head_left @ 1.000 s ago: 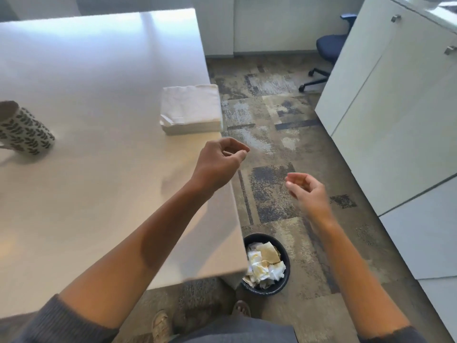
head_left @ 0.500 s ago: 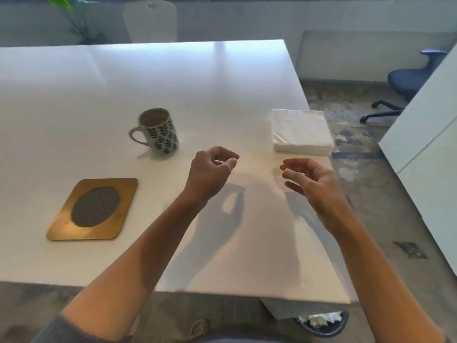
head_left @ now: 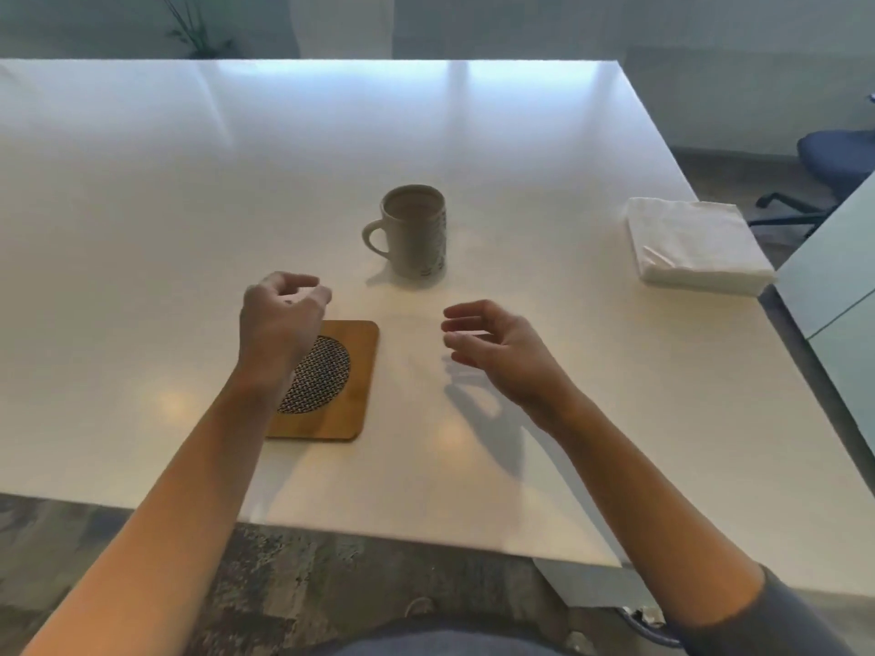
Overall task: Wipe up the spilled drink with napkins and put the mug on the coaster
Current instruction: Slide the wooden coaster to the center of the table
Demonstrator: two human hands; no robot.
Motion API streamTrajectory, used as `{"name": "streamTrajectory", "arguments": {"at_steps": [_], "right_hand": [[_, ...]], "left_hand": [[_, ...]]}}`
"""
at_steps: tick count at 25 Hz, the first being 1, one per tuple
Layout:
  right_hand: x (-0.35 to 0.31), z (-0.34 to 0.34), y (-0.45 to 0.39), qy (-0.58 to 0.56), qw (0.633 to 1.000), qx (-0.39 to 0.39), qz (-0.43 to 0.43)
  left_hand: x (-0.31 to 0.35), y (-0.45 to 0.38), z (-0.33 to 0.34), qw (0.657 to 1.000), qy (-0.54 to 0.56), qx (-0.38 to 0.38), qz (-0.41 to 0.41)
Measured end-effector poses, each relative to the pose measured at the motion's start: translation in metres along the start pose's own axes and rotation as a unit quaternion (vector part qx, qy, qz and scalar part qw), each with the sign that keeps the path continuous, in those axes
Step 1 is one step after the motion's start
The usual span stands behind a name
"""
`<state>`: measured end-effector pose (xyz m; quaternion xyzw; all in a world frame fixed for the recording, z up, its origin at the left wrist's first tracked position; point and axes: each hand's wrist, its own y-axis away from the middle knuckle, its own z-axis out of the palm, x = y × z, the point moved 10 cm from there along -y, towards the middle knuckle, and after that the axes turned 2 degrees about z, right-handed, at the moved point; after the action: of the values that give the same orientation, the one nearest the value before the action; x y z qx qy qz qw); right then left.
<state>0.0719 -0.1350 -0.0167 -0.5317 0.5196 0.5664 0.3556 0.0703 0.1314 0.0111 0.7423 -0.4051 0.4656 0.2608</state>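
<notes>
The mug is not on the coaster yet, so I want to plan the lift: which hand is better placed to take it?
Probably the right hand: open, empty, with a clear path to the mug. The left hand hovers over the coaster, covering the landing spot.

Desk (head_left: 473,134): white, smooth, glossy. Coaster (head_left: 352,371): wood with woven mesh centre. Mug (head_left: 416,239): matt ceramic look. Napkins (head_left: 691,243): soft white paper.

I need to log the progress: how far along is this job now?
Wiping looks done: no spill shows on the table. Both the left hand and the right hand are empty, hovering near the coaster. Left to do: the mug stands on the bare table beyond the coaster.
</notes>
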Motion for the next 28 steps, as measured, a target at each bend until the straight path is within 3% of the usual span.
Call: {"name": "streamTrajectory", "arguments": {"at_steps": [5, 8, 21, 24, 28], "right_hand": [[0.010, 0.067, -0.004, 0.044, 0.997, -0.044, 0.051], [0.008, 0.089, -0.003, 0.023, 0.997, -0.052, 0.057], [0.011, 0.098, 0.007, -0.124, 0.980, -0.103, 0.119], [0.014, 0.093, 0.005, -0.072, 0.988, -0.061, 0.122], [0.017, 0.106, 0.000, -0.084, 0.980, -0.090, 0.156]], "left_hand": [[-0.051, -0.007, -0.023, 0.987, -0.134, 0.000, -0.087], [-0.063, -0.006, -0.027, 0.982, -0.153, -0.002, -0.106], [-0.071, 0.005, -0.016, 0.985, -0.036, -0.030, -0.166], [-0.069, 0.008, -0.016, 0.980, 0.028, -0.045, -0.193], [-0.061, 0.013, -0.020, 0.983, 0.019, -0.021, -0.180]]}}
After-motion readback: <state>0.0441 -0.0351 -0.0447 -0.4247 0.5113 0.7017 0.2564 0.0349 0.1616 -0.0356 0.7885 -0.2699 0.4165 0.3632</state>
